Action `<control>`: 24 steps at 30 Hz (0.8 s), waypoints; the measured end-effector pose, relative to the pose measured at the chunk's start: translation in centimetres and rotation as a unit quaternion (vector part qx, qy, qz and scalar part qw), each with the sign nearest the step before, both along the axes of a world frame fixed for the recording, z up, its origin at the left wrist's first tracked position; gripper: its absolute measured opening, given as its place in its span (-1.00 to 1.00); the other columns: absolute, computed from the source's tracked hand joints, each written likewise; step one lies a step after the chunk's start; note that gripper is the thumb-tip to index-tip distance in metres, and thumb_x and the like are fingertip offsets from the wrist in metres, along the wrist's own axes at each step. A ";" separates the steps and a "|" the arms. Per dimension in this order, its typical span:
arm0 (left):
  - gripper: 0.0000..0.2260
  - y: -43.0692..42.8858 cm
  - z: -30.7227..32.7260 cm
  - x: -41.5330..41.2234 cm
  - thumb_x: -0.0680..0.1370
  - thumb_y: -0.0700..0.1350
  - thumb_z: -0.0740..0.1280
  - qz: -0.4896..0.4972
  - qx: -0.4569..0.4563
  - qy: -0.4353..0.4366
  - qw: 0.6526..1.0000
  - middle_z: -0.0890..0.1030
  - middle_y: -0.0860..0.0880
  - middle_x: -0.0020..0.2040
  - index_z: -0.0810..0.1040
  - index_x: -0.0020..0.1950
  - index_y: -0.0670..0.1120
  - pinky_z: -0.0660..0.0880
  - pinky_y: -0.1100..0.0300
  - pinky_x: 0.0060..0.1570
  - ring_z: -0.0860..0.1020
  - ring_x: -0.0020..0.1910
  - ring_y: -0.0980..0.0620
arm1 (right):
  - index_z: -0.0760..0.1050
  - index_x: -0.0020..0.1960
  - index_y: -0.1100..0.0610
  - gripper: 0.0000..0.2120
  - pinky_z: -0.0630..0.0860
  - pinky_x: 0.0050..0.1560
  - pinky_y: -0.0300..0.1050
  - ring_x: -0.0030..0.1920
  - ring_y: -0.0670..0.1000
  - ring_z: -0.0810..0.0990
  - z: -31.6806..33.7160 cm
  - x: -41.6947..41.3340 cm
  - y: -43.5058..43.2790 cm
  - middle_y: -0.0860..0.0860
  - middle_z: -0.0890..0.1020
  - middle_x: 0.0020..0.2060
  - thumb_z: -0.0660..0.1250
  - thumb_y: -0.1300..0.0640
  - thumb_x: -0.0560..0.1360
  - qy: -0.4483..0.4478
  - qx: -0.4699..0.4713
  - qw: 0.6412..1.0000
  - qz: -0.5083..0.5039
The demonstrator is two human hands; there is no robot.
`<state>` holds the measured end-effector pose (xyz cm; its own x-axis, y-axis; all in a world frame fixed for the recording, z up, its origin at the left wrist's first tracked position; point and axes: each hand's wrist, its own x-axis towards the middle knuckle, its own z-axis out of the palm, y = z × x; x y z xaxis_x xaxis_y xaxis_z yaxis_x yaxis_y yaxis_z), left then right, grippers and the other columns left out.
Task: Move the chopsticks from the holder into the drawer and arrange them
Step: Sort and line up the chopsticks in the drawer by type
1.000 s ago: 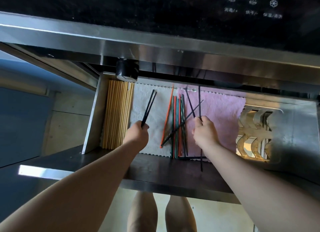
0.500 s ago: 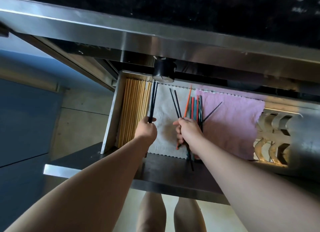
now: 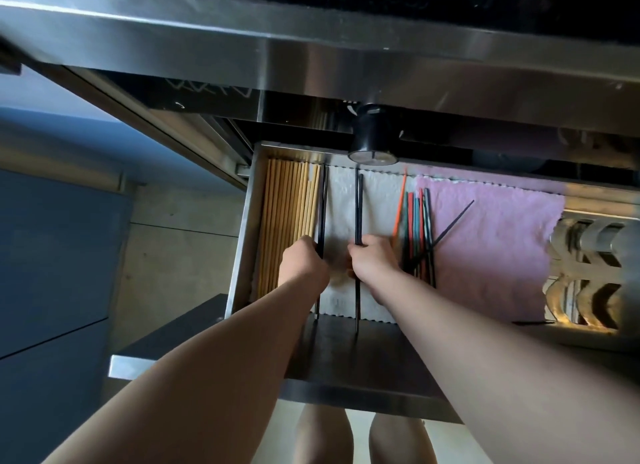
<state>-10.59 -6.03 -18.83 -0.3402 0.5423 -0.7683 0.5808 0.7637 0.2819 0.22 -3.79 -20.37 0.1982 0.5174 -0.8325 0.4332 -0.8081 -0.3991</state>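
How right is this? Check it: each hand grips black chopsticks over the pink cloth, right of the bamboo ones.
One detail is wrong. The head view shows the left hand and right hand gripping black chopsticks over the white cloth, not the pink cloth further right. They are right of the bamboo chopsticks.

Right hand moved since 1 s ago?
Yes. The right hand, gripping black chopsticks, went left: from the pink cloth's edge, past the coloured chopsticks, to over the white cloth.
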 end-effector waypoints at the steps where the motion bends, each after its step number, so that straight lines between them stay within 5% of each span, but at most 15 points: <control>1: -0.79 0.0 0.0 -0.2 0.52 -0.29 0.30 -0.012 0.000 0.002 1.000 0.59 -0.09 0.01 0.50 0.13 -0.11 0.47 0.18 -0.30 0.55 -0.13 -0.04 | 0.53 0.20 0.16 -0.74 0.61 -0.05 0.02 -0.08 0.13 0.61 -0.1 -0.1 0.0 0.13 0.63 -0.03 0.26 0.12 0.56 -0.006 0.002 1.000 0.012; 3: -0.80 -0.1 0.1 -0.6 0.52 -0.29 0.29 -0.037 0.000 0.006 0.999 0.58 -0.09 -0.01 0.48 0.12 -0.12 0.51 0.12 -0.24 0.55 -0.12 -0.06 | 0.46 0.35 0.14 -0.64 0.51 -0.09 -0.14 0.09 0.15 0.61 0.0 -0.2 0.1 0.13 0.60 0.20 0.26 0.14 0.56 -0.015 0.003 0.999 0.037; 6: -0.76 -0.4 0.3 -1.4 0.52 -0.32 0.28 -0.084 -0.012 0.023 0.996 0.58 -0.10 0.00 0.45 0.16 -0.12 0.58 0.06 -0.19 0.57 -0.11 -0.07 | 0.42 0.36 0.26 -0.60 0.51 0.16 -0.06 0.21 0.18 0.56 1.0 0.1 0.1 0.19 0.54 0.29 0.25 0.18 0.55 -0.018 0.022 0.998 0.062; 9: -0.68 -0.6 0.9 -1.8 0.53 -0.35 0.26 -0.140 -0.024 0.031 0.989 0.54 -0.12 0.11 0.42 0.26 -0.12 0.52 0.10 -0.17 0.54 -0.07 -0.06 | 0.44 0.36 0.18 -0.62 0.44 -0.01 -0.23 -0.01 -0.03 0.53 1.5 0.9 -0.6 0.08 0.59 0.21 0.23 0.19 0.56 -0.009 0.033 0.996 0.080; 12: -0.54 -0.3 1.3 -1.6 0.51 -0.39 0.25 -0.188 -0.007 0.031 0.982 0.38 -0.16 0.38 0.35 0.37 -0.09 0.56 0.00 0.04 0.51 0.19 -0.16 | 0.41 0.39 0.12 -0.61 0.37 -0.30 -0.37 -0.25 -0.16 0.46 1.2 1.2 -1.4 0.00 0.56 0.04 0.20 0.20 0.57 0.000 0.022 0.997 0.077; 18: -0.37 -0.2 1.3 -1.8 0.51 -0.32 0.26 -0.323 0.054 0.070 0.942 0.03 -0.02 0.57 0.19 0.52 0.07 0.36 -0.06 0.33 0.20 0.42 -0.16 | 0.53 0.25 0.05 -0.67 0.53 -0.31 -0.15 -0.29 0.02 0.57 1.1 -0.5 -1.2 0.04 0.64 -0.18 0.18 0.17 0.53 0.021 0.004 0.997 0.078; 21: -0.24 -0.3 0.9 -2.4 0.54 -0.31 0.27 -0.377 0.022 0.068 0.923 -0.27 0.12 0.59 -0.04 0.60 0.10 0.21 -0.09 0.43 -0.05 0.55 -0.14 | 0.51 0.29 0.03 -0.63 0.59 -0.07 -0.11 -0.04 0.06 0.62 1.2 -0.9 -0.9 0.01 0.65 0.09 0.20 0.14 0.52 0.022 0.025 0.992 0.123; 24: -0.26 -0.7 0.1 -3.0 0.59 -0.20 0.26 -0.401 0.001 0.067 0.914 -0.35 0.16 0.56 -0.12 0.60 0.13 0.19 -0.10 0.42 -0.12 0.56 -0.11 | 0.43 0.37 0.05 -0.62 0.38 -0.25 -0.30 -0.03 -0.03 0.52 0.9 -0.7 -0.7 0.00 0.57 0.23 0.21 0.16 0.55 0.001 0.026 0.990 0.137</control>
